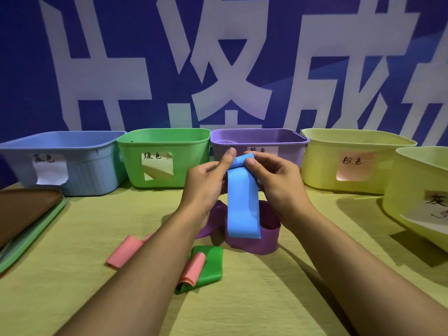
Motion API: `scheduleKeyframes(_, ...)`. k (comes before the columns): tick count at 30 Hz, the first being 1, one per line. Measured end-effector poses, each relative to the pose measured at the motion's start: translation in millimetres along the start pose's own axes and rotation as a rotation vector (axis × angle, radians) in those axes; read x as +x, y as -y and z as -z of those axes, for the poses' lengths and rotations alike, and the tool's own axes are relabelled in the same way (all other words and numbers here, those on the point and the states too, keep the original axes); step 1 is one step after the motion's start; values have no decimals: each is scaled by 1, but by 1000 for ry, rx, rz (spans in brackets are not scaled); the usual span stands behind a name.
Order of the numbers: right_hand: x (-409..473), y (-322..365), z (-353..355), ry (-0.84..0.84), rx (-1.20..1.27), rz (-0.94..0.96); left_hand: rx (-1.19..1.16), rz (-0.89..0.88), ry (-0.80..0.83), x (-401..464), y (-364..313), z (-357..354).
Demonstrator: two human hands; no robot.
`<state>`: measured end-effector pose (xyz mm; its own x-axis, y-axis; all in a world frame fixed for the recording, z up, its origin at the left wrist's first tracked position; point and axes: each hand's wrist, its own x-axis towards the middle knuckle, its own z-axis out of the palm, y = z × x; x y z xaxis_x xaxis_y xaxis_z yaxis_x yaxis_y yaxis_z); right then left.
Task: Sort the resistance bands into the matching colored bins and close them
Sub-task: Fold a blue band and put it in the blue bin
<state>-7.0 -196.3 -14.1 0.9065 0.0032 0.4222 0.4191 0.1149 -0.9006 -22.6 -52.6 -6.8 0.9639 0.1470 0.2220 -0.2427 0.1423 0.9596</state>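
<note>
- I take the purple plastic bin (pixel 259 151) in the middle of the back row as my landmark; it stands open, with a handwritten paper label on its front wall.
- Just in front of that bin, I see both hands raised above the table, sharing one flat sky-blue rubber resistance band (pixel 243 200).
- The left hand (pixel 208 183) pinches the top of the blue band, thumb pointing up toward the purple bin's rim.
- The right hand (pixel 274 180) grips the same top fold from the other side, fingers curled over it.
- The blue band hangs down from the hands as a long loop, its lower end in front of a wide purple rubber band (pixel 261 241) standing in a ring on the yellow-green tablecloth (pixel 72 251), nearer me than the purple bin.
- Nearer still lie a folded green rubber band (pixel 211 265) with a curled salmon-pink rubber band (pixel 192 269) resting on it, and a second pink band (pixel 122 253) well to their left.
- Left of the purple bin stands a green plastic bin (pixel 164 175), then a pale blue ribbed bin (pixel 97 170); right of it a pale yellow bin (pixel 322 166), and another yellow bin (pixel 407 190) at the far right.
- Far left of the purple bin, a brown lid (pixel 24 209) lies stacked on a green lid (pixel 31 246).
</note>
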Motion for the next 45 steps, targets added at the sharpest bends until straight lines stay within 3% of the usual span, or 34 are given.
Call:
scheduleKeyframes(15, -7, 10, -3, 75, 61, -258, -43, -123, -65, 7, 3, 2)
scheduleKeyframes(27, -7, 14, -3, 9, 100, -206, -11, -207, -23, 6, 4, 1)
scheduleKeyframes(45, -3, 10, -3, -33, 123, -120, -76, -172, 46, 6, 3, 0)
